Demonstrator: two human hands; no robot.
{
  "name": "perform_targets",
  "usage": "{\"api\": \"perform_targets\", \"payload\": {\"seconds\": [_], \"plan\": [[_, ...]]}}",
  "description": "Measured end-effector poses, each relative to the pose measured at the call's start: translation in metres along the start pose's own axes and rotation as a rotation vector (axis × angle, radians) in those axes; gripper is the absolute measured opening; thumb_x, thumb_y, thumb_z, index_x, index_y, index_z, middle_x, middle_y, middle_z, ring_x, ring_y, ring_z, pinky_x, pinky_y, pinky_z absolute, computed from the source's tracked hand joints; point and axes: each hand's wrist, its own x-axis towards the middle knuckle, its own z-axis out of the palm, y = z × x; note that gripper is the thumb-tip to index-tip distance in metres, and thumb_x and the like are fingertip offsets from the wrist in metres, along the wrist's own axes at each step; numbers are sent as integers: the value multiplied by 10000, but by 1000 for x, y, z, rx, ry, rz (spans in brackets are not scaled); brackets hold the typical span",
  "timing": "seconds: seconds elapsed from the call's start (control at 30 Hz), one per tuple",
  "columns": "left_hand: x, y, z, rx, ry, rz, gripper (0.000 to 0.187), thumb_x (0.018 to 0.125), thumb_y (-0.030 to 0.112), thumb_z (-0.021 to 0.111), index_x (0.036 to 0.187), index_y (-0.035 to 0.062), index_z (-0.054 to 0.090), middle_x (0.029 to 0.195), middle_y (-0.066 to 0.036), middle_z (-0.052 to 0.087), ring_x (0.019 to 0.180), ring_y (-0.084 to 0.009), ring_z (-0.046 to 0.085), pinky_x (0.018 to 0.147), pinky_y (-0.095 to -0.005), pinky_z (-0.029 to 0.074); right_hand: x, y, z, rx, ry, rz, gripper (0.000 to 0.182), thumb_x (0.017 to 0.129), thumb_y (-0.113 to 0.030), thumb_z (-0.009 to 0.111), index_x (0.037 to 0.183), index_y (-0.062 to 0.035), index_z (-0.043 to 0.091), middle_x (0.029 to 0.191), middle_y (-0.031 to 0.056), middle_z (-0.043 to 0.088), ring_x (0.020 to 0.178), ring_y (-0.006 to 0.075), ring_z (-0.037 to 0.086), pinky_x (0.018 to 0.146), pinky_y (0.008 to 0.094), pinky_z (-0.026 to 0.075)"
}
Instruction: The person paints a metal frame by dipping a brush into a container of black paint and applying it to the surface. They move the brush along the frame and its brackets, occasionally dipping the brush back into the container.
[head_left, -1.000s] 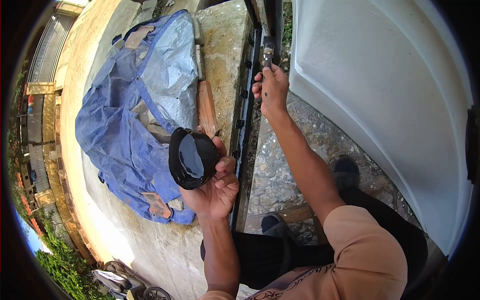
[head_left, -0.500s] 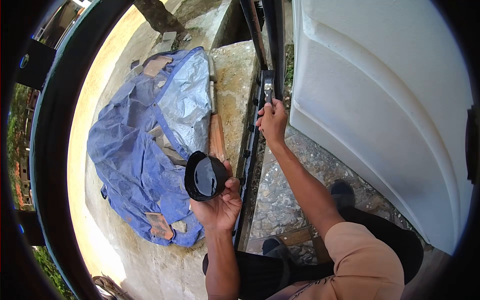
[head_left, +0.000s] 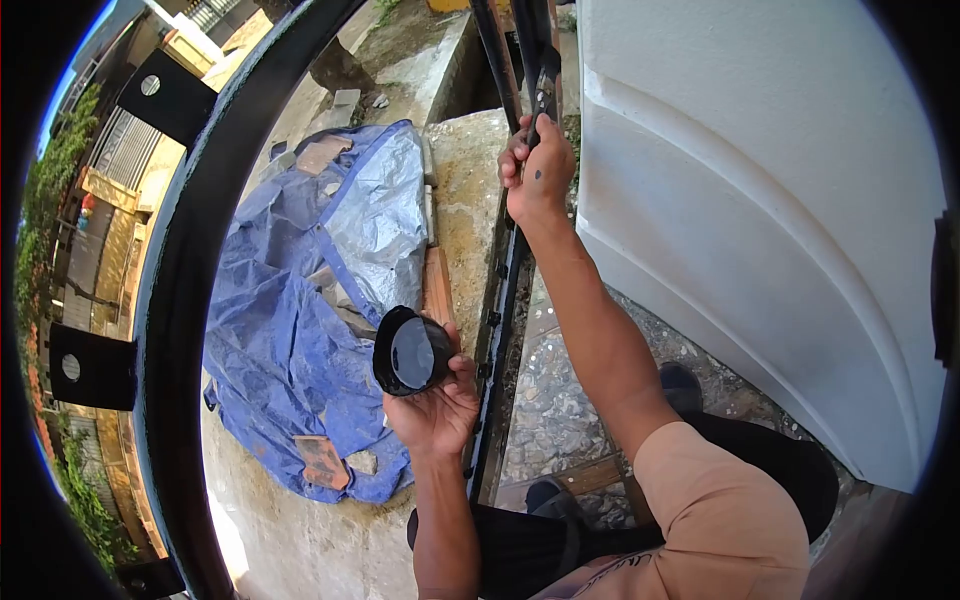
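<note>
My left hand (head_left: 437, 408) holds a round black cup (head_left: 412, 350) from below and the side, its opening showing dark, shiny liquid. Farther forward, my right hand (head_left: 541, 170) is closed around the handle of a paintbrush (head_left: 543, 95), its dark bristle end against the black metal bars (head_left: 528, 50). A dark spot marks the back of this hand. Below the bars, a black rail (head_left: 492, 350) runs lengthwise between my two arms.
A blue tarp (head_left: 290, 350) with brick and stone pieces lies left of the rail. A white panel (head_left: 740, 200) stands at the right. A curved black metal frame (head_left: 185, 300) crosses the left side. My feet are on stone paving (head_left: 560, 400).
My right hand has moved forward with the brush, from the bars' lower end to higher along them. The view has shifted, showing more beyond the curved frame. My left hand holds the cup nearly unchanged.
</note>
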Motion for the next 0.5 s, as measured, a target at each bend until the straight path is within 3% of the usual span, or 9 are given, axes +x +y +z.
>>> {"api": "perform_targets", "payload": {"seconds": [0.03, 0.13, 0.17, 0.23, 0.33, 0.4, 0.5], "plan": [[-1, 0, -1, 20, -26, -5, 514, 965, 296, 519, 1455, 147, 478, 1359, -186, 552, 1009, -288, 591, 727, -326, 593, 5, 0, -3, 80, -29, 56, 220, 1012, -309, 473, 961, -102, 523, 603, -13, 431, 441, 143, 430, 388, 279, 293], [-3, 1, -1, -16, 41, 14, 526, 964, 413, 491, 1424, 158, 508, 1323, -202, 582, 963, -332, 622, 685, -333, 575, 6, 7, -21, 169, 84, 200, 215, 1014, -304, 465, 950, -107, 519, 602, -16, 420, 449, 139, 414, 393, 276, 288], [-3, 1, -1, -6, 16, 7, 519, 965, 372, 501, 1437, 155, 495, 1336, -198, 572, 979, -315, 612, 704, -330, 579, 4, 8, -30, 190, 132, 244, 207, 1015, -298, 459, 947, -112, 520, 600, -18, 408, 455, 137, 401, 399, 271, 288], [-2, 1, 0, 18, -35, -4, 518, 966, 291, 521, 1462, 150, 469, 1363, -189, 551, 1011, -282, 592, 743, -325, 587, -1, 4, -35, 205, 114, 218, 203, 1015, -297, 458, 944, -117, 521, 598, -21, 405, 457, 135, 398, 403, 269, 290], [-2, 0, 1, -18, 30, 2, 523, 965, 409, 501, 1427, 162, 507, 1333, -200, 576, 962, -319, 621, 682, -326, 573, 8, 0, -38, 214, 45, 215, 207, 1022, -288, 442, 938, -118, 524, 596, -28, 398, 461, 121, 389, 407, 264, 281], [-1, 0, -1, -16, 31, -5, 523, 968, 411, 502, 1426, 160, 508, 1334, -202, 574, 968, -317, 617, 689, -324, 572, 19, -6, -36, 209, -55, 217, 210, 1025, -281, 435, 934, -116, 526, 595, -30, 395, 461, 116, 382, 406, 263, 276], [0, 1, -4, -9, 33, -7, 523, 971, 413, 504, 1425, 154, 508, 1333, -204, 575, 974, -315, 612, 690, -322, 570, 17, -4, -44, 231, 33, 290, 221, 1028, -284, 443, 937, -104, 534, 597, -27, 397, 463, 114, 378, 408, 260, 274]]}}
